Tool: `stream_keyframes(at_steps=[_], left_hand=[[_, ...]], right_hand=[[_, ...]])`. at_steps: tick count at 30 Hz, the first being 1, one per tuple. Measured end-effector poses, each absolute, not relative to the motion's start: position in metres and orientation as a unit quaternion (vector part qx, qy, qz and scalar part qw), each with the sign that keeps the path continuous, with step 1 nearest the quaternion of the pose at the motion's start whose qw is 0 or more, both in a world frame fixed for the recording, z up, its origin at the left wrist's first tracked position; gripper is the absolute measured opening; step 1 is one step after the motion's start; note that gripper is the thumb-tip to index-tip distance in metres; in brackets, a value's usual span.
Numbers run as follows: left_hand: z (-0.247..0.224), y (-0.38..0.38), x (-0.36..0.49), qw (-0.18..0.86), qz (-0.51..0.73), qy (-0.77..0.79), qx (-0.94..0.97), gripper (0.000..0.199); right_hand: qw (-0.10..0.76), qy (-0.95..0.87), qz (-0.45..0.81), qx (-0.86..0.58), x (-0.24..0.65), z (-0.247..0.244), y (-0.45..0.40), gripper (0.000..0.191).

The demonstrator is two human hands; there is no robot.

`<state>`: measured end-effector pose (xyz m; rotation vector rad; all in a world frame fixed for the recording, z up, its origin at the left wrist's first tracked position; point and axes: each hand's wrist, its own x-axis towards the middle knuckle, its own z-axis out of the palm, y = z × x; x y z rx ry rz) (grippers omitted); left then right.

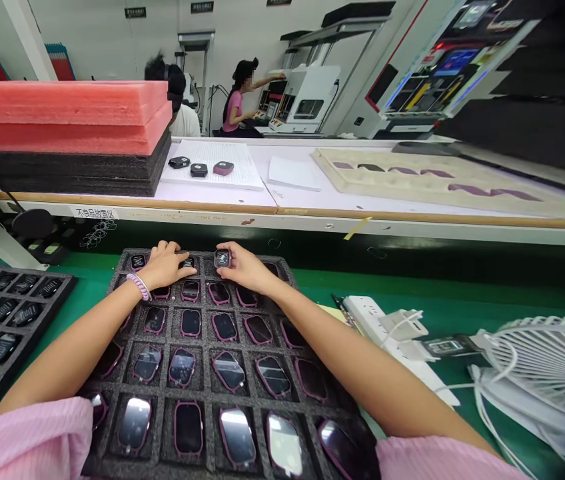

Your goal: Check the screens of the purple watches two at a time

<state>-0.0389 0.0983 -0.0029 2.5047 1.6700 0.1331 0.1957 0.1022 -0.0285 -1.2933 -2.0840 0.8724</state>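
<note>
Dark foam made up the tray that lay on the green bench, its pockets filled with pink-rimmed watch bodies lying glass-up. Both hands had reached to the tray's far edge, at twelve o'clock. The right hand pinched one small watch body between thumb and fingertips, raised just above the top row, fingers curled and mostly closed about it. The left hand, with a pink band at the wrist, lay palm-down over the top-row pockets at eleven o'clock, fingers bent and touching a watch there; whether it gripped that piece could not be told. At nine o'clock sat a second tray of dark pieces. At three o'clock stood a white fan beside a power strip. Beyond the raised shelf, pink foam sheets were stacked at ten o'clock.
</note>
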Motion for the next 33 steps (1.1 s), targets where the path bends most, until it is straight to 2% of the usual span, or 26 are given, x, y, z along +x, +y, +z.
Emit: stream_keyframes(at_steps=[3, 5, 8, 12, 14, 17, 19, 22, 27, 30, 33], left_hand=[[0.007, 0.098, -0.041, 0.056, 0.034, 0.554, 0.830, 0.059], [0.015, 0.099, -0.037, 0.051, 0.034, 0.555, 0.830, 0.061], [0.025, 0.100, -0.016, 0.057, 0.034, 0.539, 0.839, 0.051], [0.023, 0.102, 0.034, 0.077, 0.036, 0.509, 0.856, 0.034], [0.017, 0.101, 0.062, 0.083, 0.039, 0.512, 0.854, 0.033], [0.006, 0.099, 0.096, 0.087, 0.049, 0.541, 0.835, 0.042], [0.002, 0.097, 0.109, 0.099, 0.062, 0.554, 0.824, 0.043], [0.005, 0.096, 0.112, 0.147, 0.092, 0.558, 0.811, 0.033], [0.023, 0.094, 0.080, 0.301, 0.176, 0.525, 0.776, 0.021], [0.035, 0.090, 0.051, 0.431, 0.232, 0.490, 0.721, 0.027], [0.042, 0.081, 0.024, 0.530, 0.285, 0.453, 0.657, 0.041]], right_hand=[[0.226, -0.802, 0.242, -0.497, 0.189, -0.026, 0.112, 0.049], [0.186, -0.815, 0.203, -0.510, 0.189, -0.020, 0.113, 0.052], [0.136, -0.819, 0.156, -0.535, 0.203, -0.007, 0.113, 0.055], [0.087, -0.780, 0.081, -0.614, 0.241, 0.009, 0.109, 0.030], [0.056, -0.748, 0.049, -0.660, 0.259, 0.010, 0.103, 0.026], [0.031, -0.722, 0.033, -0.691, 0.275, 0.002, 0.092, 0.029], [0.043, -0.722, 0.039, -0.690, 0.280, -0.006, 0.084, 0.025], [0.092, -0.719, 0.062, -0.686, 0.280, -0.014, 0.077, 0.018], [0.200, -0.728, 0.146, -0.639, 0.267, -0.015, 0.072, 0.015], [0.283, -0.719, 0.221, -0.596, 0.252, -0.012, 0.073, 0.014], [0.348, -0.691, 0.347, -0.530, 0.232, -0.009, 0.077, 0.016]])
